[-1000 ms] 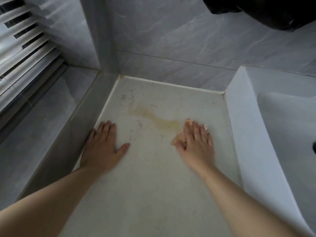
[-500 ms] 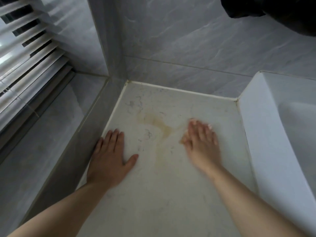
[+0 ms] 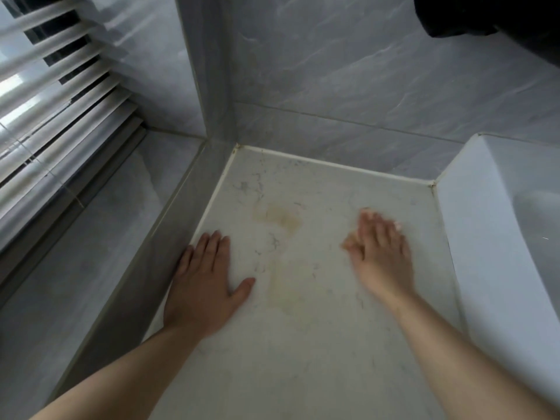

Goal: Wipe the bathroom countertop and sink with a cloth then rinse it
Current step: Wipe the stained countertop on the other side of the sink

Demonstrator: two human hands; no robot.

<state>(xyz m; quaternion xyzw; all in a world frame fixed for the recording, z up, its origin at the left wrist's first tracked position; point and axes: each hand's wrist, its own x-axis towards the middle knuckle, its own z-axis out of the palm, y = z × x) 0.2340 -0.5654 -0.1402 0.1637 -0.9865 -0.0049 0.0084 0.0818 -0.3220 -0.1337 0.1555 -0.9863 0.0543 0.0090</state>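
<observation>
Down on the counter (image 3: 318, 359), the left hand (image 3: 201, 286) lies flat, fingers straight. Right hand (image 3: 380, 253), blurred, fingers straight too, near the sink (image 3: 485, 253).

A grey marbled pillar (image 3: 209, 71) stands upright. Left of it hang white blinds (image 3: 60, 116), slats partly open, above a grey sill (image 3: 91, 237). Right of it runs a tiled wall (image 3: 333, 86). Far right and high up is a black object (image 3: 485, 19), too dark to identify.
</observation>
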